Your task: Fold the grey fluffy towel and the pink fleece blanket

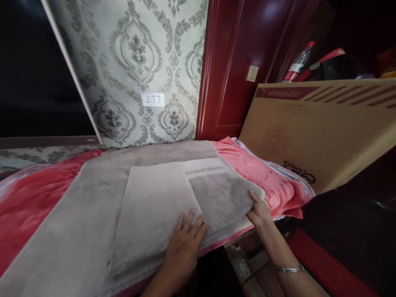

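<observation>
A light grey towel point(161, 198) lies partly folded on a larger grey cloth point(77, 210). The towel's right part point(216, 202) is darker and has a pale band across its top. My left hand point(187, 243) rests flat near the towel's front edge, fingers spread, by the line where the lighter layer meets the darker part. My right hand point(260, 212) pinches the towel's right corner, thumb on top and the other fingers mostly hidden beneath.
A red-pink blanket point(262, 177) lies under the grey cloth. At the right stands a large cardboard box point(309, 128), with a red-capped bottle point(298, 64) above its top edge. A dark screen point(43, 78) is at the left. Behind are patterned wallpaper point(136, 49) and a dark red door point(229, 66).
</observation>
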Action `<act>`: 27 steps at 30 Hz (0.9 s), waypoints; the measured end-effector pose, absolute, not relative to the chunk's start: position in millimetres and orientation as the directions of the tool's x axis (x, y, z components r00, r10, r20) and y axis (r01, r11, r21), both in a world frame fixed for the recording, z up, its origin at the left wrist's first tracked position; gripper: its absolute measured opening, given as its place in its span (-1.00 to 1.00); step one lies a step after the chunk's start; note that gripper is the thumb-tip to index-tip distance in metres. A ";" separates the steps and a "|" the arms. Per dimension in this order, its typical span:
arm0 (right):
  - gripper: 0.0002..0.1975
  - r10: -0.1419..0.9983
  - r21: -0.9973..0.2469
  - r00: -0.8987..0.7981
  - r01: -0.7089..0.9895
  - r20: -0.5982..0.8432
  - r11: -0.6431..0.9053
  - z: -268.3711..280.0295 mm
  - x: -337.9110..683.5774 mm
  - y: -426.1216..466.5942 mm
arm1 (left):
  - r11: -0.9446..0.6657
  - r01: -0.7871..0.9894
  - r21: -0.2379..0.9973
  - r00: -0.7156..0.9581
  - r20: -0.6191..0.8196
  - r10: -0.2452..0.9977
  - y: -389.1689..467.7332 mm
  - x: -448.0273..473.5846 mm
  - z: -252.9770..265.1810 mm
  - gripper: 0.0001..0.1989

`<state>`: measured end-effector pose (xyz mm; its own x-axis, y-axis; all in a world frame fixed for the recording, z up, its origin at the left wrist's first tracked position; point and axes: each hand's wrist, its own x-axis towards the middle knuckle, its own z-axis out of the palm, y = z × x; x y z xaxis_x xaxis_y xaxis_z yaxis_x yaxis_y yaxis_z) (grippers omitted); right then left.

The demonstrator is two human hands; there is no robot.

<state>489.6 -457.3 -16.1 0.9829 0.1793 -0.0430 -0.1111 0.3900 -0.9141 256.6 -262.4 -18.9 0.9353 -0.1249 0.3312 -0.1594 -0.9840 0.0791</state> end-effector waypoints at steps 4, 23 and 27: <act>-0.69 0.184 -0.912 0.983 -0.069 0.007 0.405 32.4 479.6 -412.5 | -0.825 -0.228 0.517 0.954 0.289 -0.082 -255.4 245.0 -2.7 -0.50; -0.25 0.957 -0.375 0.117 0.927 0.265 -0.009 23.5 307.8 -315.0 | 0.469 -0.070 0.880 0.775 -0.248 0.581 -112.9 214.9 48.6 -0.22; -0.24 0.960 -0.316 0.158 0.945 0.230 -0.080 25.6 314.8 -331.4 | 0.306 -0.011 0.952 0.753 -0.194 0.629 -100.9 236.7 51.0 -0.11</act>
<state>314.8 -331.4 25.6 0.1578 0.9603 0.2299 0.9453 -0.0796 -0.3163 236.7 -100.9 51.0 0.7529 0.6289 -0.1940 -0.0106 0.3063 0.9519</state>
